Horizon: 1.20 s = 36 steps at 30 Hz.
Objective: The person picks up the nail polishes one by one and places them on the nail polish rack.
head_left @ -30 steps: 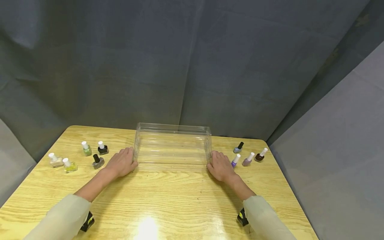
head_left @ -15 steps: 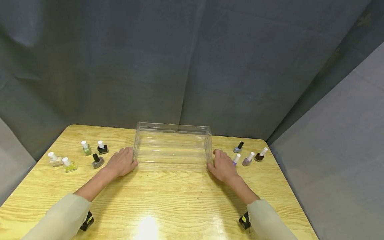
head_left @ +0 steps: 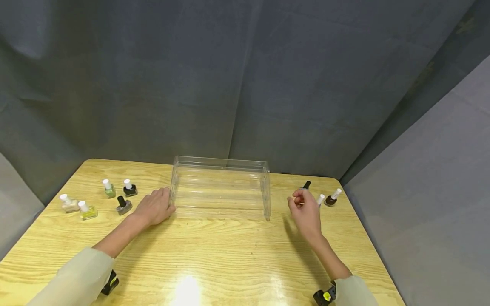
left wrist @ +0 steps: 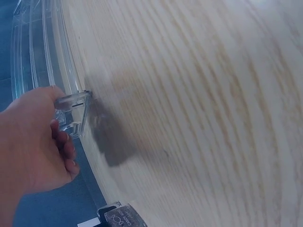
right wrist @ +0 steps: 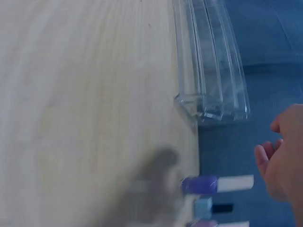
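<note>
A clear plastic tiered rack (head_left: 266, 193) stands at the back middle of the table. My left hand (head_left: 154, 207) holds its left end; in the left wrist view the thumb lies at the rack's clear end panel (left wrist: 73, 100) with the other fingers curled below. My right hand (head_left: 307, 214) is raised over the nail polish bottles at the right, fingers loosely bent toward the thumb with a gap and nothing between them. In the right wrist view a purple nail polish bottle (right wrist: 201, 185) with a white cap stands below that hand; the head view hides it.
Several nail polish bottles stand at the left, among them a yellow one (head_left: 89, 212), a green one (head_left: 109, 191) and a grey one (head_left: 124, 207). Right of the rack are a black-capped bottle (head_left: 307, 184) and a dark one (head_left: 331, 200). A dark curtain (head_left: 229, 85) hangs behind the table.
My right hand has let go of the rack's right end and moved right and up, over the bottles there. The left hand and the rack have stayed in place.
</note>
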Each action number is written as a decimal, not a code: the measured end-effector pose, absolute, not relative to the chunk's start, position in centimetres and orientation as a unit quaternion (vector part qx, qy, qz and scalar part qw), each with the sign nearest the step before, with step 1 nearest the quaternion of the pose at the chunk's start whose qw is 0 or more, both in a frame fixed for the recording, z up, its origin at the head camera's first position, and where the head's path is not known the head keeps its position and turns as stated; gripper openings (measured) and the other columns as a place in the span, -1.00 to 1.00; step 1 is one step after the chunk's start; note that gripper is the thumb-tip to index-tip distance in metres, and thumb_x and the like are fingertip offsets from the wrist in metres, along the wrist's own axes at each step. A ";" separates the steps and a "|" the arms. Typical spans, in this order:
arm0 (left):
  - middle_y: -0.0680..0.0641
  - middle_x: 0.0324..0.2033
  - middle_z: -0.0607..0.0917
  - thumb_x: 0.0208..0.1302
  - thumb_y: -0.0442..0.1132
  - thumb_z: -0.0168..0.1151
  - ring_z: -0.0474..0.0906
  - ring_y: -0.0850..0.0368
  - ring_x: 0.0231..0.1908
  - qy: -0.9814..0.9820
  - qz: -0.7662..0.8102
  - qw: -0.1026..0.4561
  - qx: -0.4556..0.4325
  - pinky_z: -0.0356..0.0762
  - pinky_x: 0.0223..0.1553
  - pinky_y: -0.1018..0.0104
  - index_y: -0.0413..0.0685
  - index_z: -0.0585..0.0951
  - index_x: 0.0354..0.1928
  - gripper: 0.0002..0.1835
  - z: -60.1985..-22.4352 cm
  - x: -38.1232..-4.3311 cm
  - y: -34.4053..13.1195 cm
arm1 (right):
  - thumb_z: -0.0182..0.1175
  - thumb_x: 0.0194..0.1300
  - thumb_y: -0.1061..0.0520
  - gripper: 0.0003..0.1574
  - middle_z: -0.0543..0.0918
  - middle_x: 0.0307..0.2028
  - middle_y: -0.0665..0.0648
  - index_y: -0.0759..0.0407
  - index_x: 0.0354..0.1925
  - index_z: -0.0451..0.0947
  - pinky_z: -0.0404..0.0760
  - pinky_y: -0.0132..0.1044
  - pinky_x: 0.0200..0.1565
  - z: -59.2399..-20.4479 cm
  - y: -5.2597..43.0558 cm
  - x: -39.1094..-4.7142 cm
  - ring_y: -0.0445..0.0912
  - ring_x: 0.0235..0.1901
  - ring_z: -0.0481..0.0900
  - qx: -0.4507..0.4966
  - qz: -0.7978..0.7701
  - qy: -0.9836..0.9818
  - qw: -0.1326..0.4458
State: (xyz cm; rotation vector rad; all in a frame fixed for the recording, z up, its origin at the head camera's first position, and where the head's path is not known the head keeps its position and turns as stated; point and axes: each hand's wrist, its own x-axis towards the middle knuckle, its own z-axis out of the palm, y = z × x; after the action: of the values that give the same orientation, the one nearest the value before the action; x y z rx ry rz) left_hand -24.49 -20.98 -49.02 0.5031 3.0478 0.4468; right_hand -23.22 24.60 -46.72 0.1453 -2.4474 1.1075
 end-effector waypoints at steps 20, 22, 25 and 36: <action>-0.08 -0.43 0.33 0.40 -0.18 0.11 0.25 -0.01 -0.40 0.978 0.138 0.016 0.158 0.22 -0.41 0.14 -0.21 0.34 -0.22 -0.76 -48.9 -24.4 -20.9 | 0.31 0.19 0.43 -0.31 0.25 0.03 0.35 0.42 0.18 0.17 0.44 -0.64 -0.21 -51.9 27.6 -24.0 0.14 0.03 0.36 -0.054 0.523 -0.829 0.192; -0.08 -0.43 0.33 0.40 -0.18 0.11 0.25 -0.01 -0.40 0.978 0.138 0.015 0.157 0.22 -0.40 0.13 -0.21 0.34 -0.22 -0.76 -48.8 -24.4 -20.9 | 0.30 0.20 0.43 -0.30 0.23 0.04 0.35 0.39 0.19 0.17 0.45 -0.63 -0.22 -52.1 27.5 -24.3 0.13 0.04 0.35 -0.053 0.516 -0.834 0.189; -0.08 -0.42 0.34 0.40 -0.18 0.11 0.26 -0.02 -0.39 0.978 0.139 0.016 0.155 0.24 -0.39 0.12 -0.22 0.35 -0.20 -0.76 -48.8 -24.4 -20.9 | 0.32 0.20 0.41 -0.30 0.23 0.02 0.34 0.35 0.19 0.17 0.44 -0.63 -0.25 -52.3 27.5 -24.8 0.10 0.00 0.35 -0.052 0.501 -0.842 0.196; -0.09 -0.37 0.38 0.40 -0.19 0.09 0.28 -0.03 -0.36 0.979 0.141 0.021 0.148 0.27 -0.37 0.09 -0.28 0.37 -0.12 -0.74 -48.9 -24.4 -20.8 | 0.34 0.19 0.40 -0.30 0.31 -0.09 0.28 0.35 0.18 0.18 0.43 -0.61 -0.29 -52.8 27.5 -25.6 0.05 -0.10 0.43 -0.042 0.469 -0.855 0.219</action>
State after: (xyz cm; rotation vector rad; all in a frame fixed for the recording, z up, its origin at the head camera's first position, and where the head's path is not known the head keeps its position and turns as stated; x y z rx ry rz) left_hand -24.41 -20.78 -48.85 0.4598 3.0343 0.4383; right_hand -25.60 27.51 -52.84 -0.1163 -2.3653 1.2978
